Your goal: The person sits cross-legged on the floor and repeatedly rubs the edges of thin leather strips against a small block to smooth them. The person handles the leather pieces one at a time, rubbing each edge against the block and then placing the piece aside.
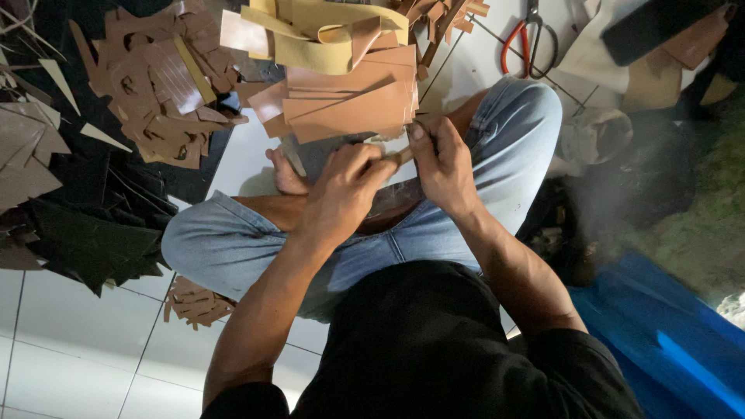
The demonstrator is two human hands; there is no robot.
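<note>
I sit cross-legged on the floor in light blue jeans [512, 147]. My left hand [345, 190] is closed around a small tool or strip whose tan end pokes out near my thumb. My right hand [442, 163] presses its thumb and fingers on the lower edge of a stack of tan leather pieces [349, 105] lying in front of my knees. The two hands nearly touch above my crossed legs. What lies under my palms is hidden.
A heap of brown leather offcuts [159, 77] lies at upper left, dark scraps [85, 233] at left. Red-handled scissors [528, 39] rest at the top. A yellowish strip [326, 35] tops the stack. Blue plastic sheet [667, 341] at lower right, white floor tiles [70, 349] at lower left.
</note>
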